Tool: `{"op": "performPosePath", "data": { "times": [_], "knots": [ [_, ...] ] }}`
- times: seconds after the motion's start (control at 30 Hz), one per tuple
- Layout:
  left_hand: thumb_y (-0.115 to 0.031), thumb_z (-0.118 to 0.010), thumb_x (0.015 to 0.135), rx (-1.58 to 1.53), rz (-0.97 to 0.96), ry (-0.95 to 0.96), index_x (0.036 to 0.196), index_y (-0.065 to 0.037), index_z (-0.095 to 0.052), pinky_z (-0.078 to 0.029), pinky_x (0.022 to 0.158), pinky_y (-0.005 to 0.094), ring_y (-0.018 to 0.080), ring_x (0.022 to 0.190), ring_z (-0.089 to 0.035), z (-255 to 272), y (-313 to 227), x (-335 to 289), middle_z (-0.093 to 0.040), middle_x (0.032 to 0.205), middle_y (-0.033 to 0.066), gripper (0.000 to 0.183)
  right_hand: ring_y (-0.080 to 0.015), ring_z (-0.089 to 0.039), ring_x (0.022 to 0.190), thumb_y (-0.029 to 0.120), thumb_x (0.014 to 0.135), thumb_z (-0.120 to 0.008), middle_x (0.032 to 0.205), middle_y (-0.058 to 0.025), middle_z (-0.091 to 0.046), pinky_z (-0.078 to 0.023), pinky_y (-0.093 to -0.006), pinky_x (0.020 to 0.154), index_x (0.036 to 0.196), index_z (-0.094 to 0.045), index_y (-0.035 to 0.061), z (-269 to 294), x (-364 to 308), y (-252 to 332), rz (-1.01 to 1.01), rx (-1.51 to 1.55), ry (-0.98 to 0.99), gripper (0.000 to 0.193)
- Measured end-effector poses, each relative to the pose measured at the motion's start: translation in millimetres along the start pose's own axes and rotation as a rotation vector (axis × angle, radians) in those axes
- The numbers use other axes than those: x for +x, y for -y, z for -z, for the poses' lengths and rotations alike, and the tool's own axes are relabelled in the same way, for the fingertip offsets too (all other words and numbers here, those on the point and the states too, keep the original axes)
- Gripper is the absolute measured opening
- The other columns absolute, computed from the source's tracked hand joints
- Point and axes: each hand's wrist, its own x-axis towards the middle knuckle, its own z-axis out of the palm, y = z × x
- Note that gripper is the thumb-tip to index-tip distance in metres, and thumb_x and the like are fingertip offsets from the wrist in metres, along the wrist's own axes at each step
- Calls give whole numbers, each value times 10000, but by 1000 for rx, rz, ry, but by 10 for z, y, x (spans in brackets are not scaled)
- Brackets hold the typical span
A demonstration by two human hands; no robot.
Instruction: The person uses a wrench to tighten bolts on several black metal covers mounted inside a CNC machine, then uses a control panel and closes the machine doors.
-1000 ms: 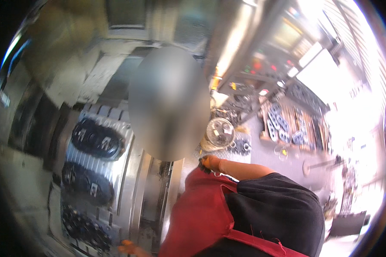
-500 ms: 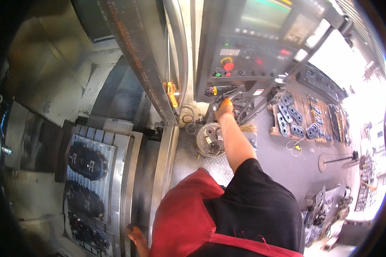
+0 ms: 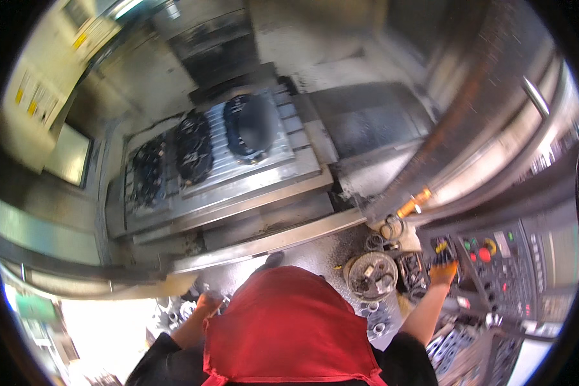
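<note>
My right hand (image 3: 442, 273), orange-looking as if gloved, reaches out at the right, just below the control panel. Its fingers are over dark parts beside a yellow-marked piece (image 3: 441, 247); blur hides whether they grip anything. My left hand (image 3: 209, 301) is low at the left, beside my red apron (image 3: 289, 321), its fingers too small and blurred to read. Ahead, inside the machine, a ribbed metal fixture plate (image 3: 280, 145) carries dark oval castings, among them one at the right (image 3: 248, 128) and one in the middle (image 3: 194, 147).
The control panel (image 3: 511, 270), with a red button and a green one, stands at the right. A round bin (image 3: 370, 276) of metal bits is on the floor near my right arm. An orange air gun (image 3: 414, 202) hangs by the door frame. More castings (image 3: 453, 341) lie lower right.
My view has swung left, so the machine's inside now fills the middle and the panel sits at the right edge. My right hand stays by the panel; my left hand is away from the machine's edge.
</note>
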Motion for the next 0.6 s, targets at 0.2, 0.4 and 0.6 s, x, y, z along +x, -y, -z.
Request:
{"op": "performPosePath", "data": {
  "times": [0.2,0.4,0.6],
  "knots": [
    [-421,-622,828,-103,-32,-39,1276,-76,-600,-440,1031,409,374,1212,-561,111,-55,1109,-605,1252,255,566,-201,-633,757,411,991,-475,856,-32,-666,-525,-330,663,964,-636,109,476,-344,-1047,-455,-287,337,343],
    [-283,-749,777,-229,-490,-629,1225,33,-561,-445,981,451,420,1149,-548,864,-950,2813,-596,1199,262,580,-322,-565,1121,286,913,-620,1250,-188,-573,-465,-431,940,1333,-494,-3,-807,-431,-2777,-196,-1378,483,525],
    [-449,-756,703,13,-262,-945,1311,40,-460,-352,1038,483,399,1184,-471,2155,-1745,4254,-528,1220,228,834,-487,-337,1333,393,751,-747,1434,-316,-378,-260,-526,1122,1437,-342,-67,-3378,-254,-5188,831,-2279,1311,920]
  ]
}}
